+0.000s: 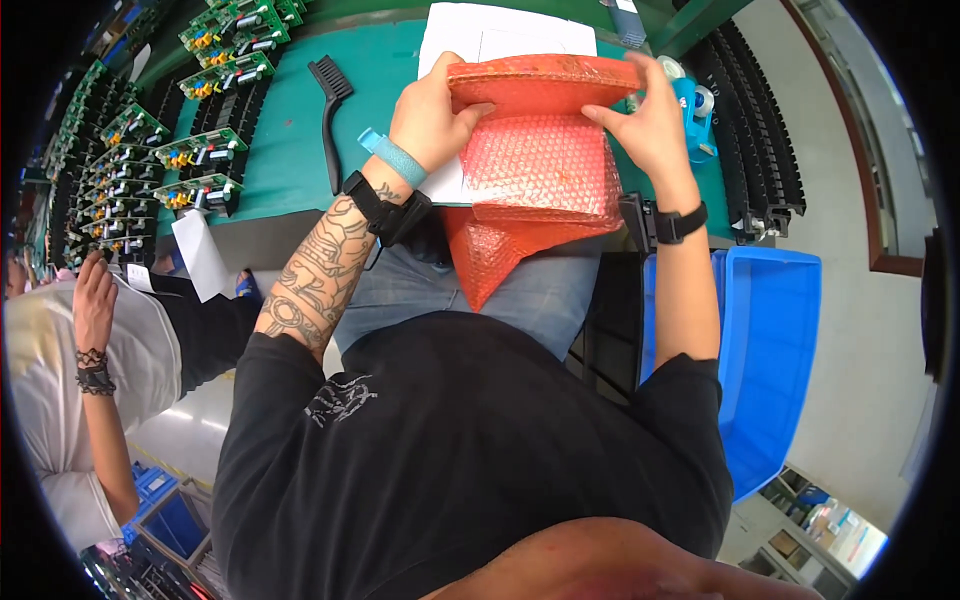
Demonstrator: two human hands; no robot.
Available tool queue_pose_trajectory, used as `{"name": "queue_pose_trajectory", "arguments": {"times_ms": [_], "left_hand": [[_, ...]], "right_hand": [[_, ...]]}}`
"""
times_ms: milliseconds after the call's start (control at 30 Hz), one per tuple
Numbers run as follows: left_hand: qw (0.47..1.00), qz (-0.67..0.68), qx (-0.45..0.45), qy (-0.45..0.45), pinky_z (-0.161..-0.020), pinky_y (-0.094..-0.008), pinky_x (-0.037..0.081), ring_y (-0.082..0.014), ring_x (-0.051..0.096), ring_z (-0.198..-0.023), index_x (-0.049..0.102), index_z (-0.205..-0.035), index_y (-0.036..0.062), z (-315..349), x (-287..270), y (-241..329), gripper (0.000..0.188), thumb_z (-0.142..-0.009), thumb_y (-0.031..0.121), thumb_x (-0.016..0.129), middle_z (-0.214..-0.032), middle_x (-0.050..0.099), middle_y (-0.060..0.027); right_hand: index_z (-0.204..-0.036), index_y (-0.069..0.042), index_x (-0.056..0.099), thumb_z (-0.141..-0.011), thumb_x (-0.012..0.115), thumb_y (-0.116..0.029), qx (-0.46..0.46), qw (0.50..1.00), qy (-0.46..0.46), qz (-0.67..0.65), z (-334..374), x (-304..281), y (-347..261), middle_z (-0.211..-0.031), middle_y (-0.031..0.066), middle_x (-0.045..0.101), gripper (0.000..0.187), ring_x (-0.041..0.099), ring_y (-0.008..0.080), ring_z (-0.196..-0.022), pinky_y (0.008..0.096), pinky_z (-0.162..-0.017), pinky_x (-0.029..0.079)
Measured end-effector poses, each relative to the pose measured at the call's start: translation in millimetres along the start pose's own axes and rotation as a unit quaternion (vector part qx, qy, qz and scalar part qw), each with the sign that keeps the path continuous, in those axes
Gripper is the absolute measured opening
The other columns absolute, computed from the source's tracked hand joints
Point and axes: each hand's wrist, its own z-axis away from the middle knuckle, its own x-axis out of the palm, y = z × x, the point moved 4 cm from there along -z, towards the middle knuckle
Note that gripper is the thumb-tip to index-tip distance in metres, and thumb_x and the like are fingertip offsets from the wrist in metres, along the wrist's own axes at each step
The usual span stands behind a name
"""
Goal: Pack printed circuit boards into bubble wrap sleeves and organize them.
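Between my hands is red bubble wrap (pixel 540 165), its far part folded into a thick flat bundle. My left hand (pixel 432 118) grips the left end of that fold, thumb on the near side. At the right end my right hand (pixel 648 120) pinches it the same way, thumb pointing inward. The near part of the wrap lies over the table edge, and one pointed corner hangs down above my lap. Whatever may lie inside the fold is hidden. White paper sheets (pixel 455 30) lie under and beyond the wrap.
A black brush (pixel 331 110) lies left on the green table mat (pixel 285 125). Green circuit boards (pixel 200 150) stand in black racks farther left, near a co-worker's hand (pixel 93 300). A blue tape dispenser (pixel 697 120) and black rack (pixel 745 120) stand right, above a blue bin (pixel 770 350).
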Motion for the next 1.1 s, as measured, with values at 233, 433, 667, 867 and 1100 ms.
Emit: {"name": "queue_pose_trajectory", "arguments": {"times_ms": [233, 433, 667, 867, 1100], "left_hand": [[0.998, -0.053, 0.02, -0.008, -0.076, -0.0452, 0.057, -0.0413, 0.071, -0.089, 0.056, -0.106, 0.0031, 10, -3, 11, 0.035, -0.085, 0.015, 0.081, -0.093, 0.073, -0.0202], [0.995, -0.081, -0.066, 0.006, -0.085, -0.0445, 0.057, -0.0436, 0.07, -0.095, 0.06, -0.113, -0.0026, 96, -30, 21, 0.044, -0.086, 0.023, 0.082, -0.102, 0.072, -0.0247], [0.964, 0.212, -0.136, -0.086, -0.093, -0.0341, 0.057, -0.0162, 0.071, -0.101, 0.07, -0.121, -0.0047, 159, 37, -39, 0.042, -0.091, 0.021, 0.083, -0.11, 0.077, -0.0134], [0.943, 0.248, -0.175, -0.135, -0.08, -0.0331, 0.057, -0.0124, 0.071, -0.089, 0.07, -0.111, -0.0037, 158, 65, -56, 0.026, -0.097, 0.017, 0.076, -0.092, 0.078, -0.0105], [0.972, 0.145, -0.182, -0.026, -0.07, -0.0462, 0.057, -0.0387, 0.073, -0.077, 0.07, -0.108, 0.0013, 171, 11, -24, 0.038, -0.093, 0.036, 0.075, -0.077, 0.071, -0.0212]], "right_hand": [[-0.132, -0.012, 0.062, -0.077, 0.073, 0.0, -0.41, 0.856, -0.086, 0.304, -13, 37, -74, -0.119, 0.0122, 0.07, 0.058, 0.068, 0.0351, -0.109, 0.0453, -0.09, 0.056], [-0.126, -0.015, 0.063, -0.078, 0.065, 0.002, -0.335, 0.874, -0.156, 0.316, -6, 38, -73, -0.109, 0.0104, 0.068, 0.051, 0.067, 0.0351, -0.103, 0.0449, -0.085, 0.056], [-0.118, -0.013, 0.066, -0.078, 0.065, 0.002, -0.348, 0.877, -0.106, 0.314, 11, 48, -80, -0.102, 0.0093, 0.067, 0.043, 0.067, 0.0345, -0.099, 0.0449, -0.083, 0.056], [-0.115, -0.011, 0.067, -0.076, 0.064, 0.004, -0.346, 0.882, -0.007, 0.32, 28, 66, -73, -0.101, 0.009, 0.067, 0.042, 0.066, 0.0327, -0.098, 0.0441, -0.083, 0.056], [-0.112, -0.007, 0.064, -0.073, 0.063, 0.006, -0.341, 0.87, 0.054, 0.353, 47, 94, -84, -0.1, 0.0125, 0.064, 0.041, 0.065, 0.0339, -0.095, 0.0442, -0.081, 0.056]]}}
